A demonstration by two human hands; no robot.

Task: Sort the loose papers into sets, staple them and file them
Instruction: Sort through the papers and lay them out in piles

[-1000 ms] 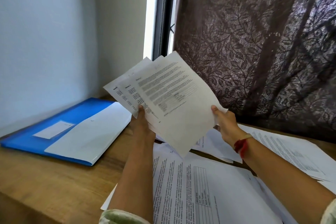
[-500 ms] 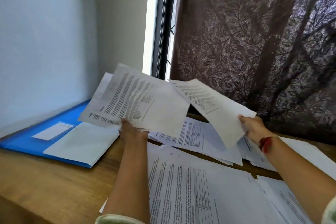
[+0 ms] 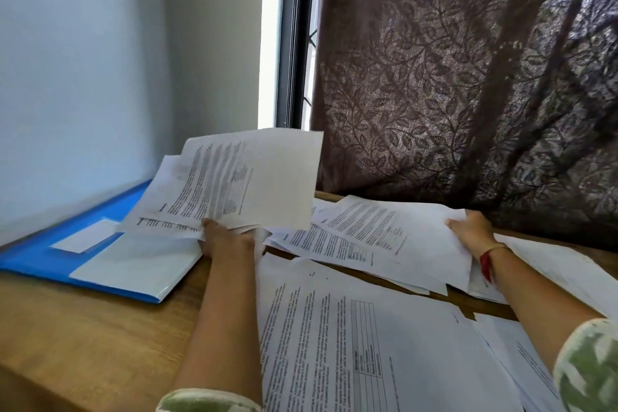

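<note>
your left grip [image 3: 227,239] pinched the light, floppy-looking sheaf [image 3: 247,177] by its lower edge, your right grip [image 3: 470,231] closed on one limp sheet [image 3: 384,231] at its side edge

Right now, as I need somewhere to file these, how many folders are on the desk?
1: a blue folder at the left of the desk, by the wall. The spread papers could hide another.

Our left hand [image 3: 227,241] forward, forearm straight, pinches raised sheaf [image 3: 247,184] at its lower edge | our right hand [image 3: 473,231] out right, low, grips sheet [image 3: 394,234] by its far edge | both forearms bare
</note>
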